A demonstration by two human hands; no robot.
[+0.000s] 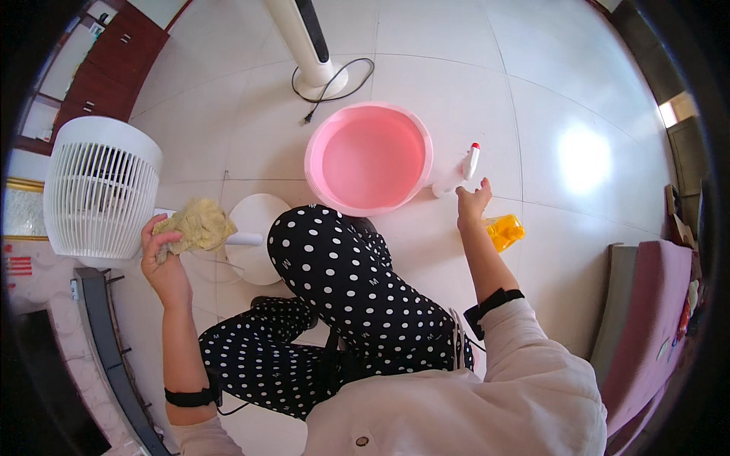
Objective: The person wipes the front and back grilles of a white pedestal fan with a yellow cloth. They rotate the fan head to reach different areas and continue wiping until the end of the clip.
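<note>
My left hand (162, 268) grips a crumpled yellowish cloth (197, 226), raised beside the slatted white housing of a pedestal fan (102, 188). Part of the fan's pole (244, 239) shows past the cloth, above a round white base (259, 211). On the other side, my right hand (472, 206) has its fingers apart and holds nothing. It is just on the near side of a clear spray bottle (470, 163) with a white and red trigger head; contact cannot be told. A yellow-orange plastic bottle (504, 232) is partly behind my right forearm.
A pink plastic basin (315, 149) holding water stands before my knees. Beyond it are a white tower fan (312, 62) and its loose black cord (370, 71) on the tiled floor. A pink-covered seat (650, 325) is at right, a grey ledge (102, 319) at left.
</note>
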